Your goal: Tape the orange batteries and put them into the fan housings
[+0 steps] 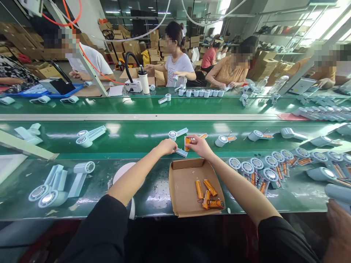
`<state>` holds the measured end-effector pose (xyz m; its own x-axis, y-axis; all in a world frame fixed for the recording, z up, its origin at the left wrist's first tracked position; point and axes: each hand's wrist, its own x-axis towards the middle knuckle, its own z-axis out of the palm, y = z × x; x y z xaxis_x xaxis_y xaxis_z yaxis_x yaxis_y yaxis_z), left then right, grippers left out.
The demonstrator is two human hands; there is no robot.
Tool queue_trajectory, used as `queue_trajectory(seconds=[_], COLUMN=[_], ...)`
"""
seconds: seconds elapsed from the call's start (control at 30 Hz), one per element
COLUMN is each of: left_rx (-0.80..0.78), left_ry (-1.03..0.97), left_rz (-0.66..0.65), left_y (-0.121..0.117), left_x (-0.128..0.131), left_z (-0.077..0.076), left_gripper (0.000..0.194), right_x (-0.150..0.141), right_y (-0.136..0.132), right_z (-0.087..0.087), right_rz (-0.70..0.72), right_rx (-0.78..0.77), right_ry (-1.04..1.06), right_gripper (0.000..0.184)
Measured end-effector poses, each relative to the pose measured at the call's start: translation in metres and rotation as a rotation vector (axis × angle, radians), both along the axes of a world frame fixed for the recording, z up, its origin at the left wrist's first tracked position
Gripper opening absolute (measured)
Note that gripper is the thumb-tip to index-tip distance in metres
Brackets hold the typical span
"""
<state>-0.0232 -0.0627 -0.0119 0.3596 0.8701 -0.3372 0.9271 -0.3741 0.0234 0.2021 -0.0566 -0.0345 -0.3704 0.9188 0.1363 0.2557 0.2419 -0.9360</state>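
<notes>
My left hand (166,146) is closed on a pale blue fan handle piece (181,152) lying on the green bench. My right hand (197,144) pinches an orange battery (187,143) right beside it, fingers closed. A finished pale blue hand fan (177,133) lies on the belt just beyond both hands. Below my forearms sits an open cardboard tray (181,182) holding several orange batteries (208,194).
Rows of fan heads with orange batteries (263,168) crowd the bench to the right. More pale blue fans (56,184) lie at left, and a white disc (123,171) sits under my left arm. Other people work across the green conveyor (137,106), with boxes behind them.
</notes>
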Motion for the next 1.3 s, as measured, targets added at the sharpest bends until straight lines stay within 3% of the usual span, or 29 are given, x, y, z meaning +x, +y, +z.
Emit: queue_trajectory(seconds=[0.17, 0.4, 0.6, 0.87, 1.1, 1.3], left_rx=[0.010, -0.004, 0.017, 0.062, 0.075, 0.072], left_ry=[-0.020, -0.094, -0.177, -0.215, -0.225, -0.239], left_rz=[-0.011, 0.011, 0.054, 0.131, 0.147, 0.142], left_y=[-0.007, 0.006, 0.011, 0.016, 0.020, 0.022], left_x=[0.008, 0.008, 0.009, 0.021, 0.029, 0.037], left_z=[-0.007, -0.007, -0.002, -0.006, -0.008, -0.009], left_gripper=[0.026, 0.032, 0.033, 0.037, 0.036, 0.038], right_x=[-0.006, -0.005, -0.008, -0.008, -0.018, 0.007], right_y=[-0.002, 0.001, -0.001, -0.001, -0.003, -0.002], right_z=[-0.004, -0.006, -0.003, 0.012, 0.021, 0.021], right_rz=[0.022, 0.041, 0.108, 0.179, 0.228, 0.173], right_rx=[-0.007, 0.039, 0.111, 0.244, 0.305, 0.323], right_ry=[-0.027, -0.152, -0.396, -0.797, -1.001, -1.028], right_gripper=[0.041, 0.037, 0.031, 0.039, 0.028, 0.035])
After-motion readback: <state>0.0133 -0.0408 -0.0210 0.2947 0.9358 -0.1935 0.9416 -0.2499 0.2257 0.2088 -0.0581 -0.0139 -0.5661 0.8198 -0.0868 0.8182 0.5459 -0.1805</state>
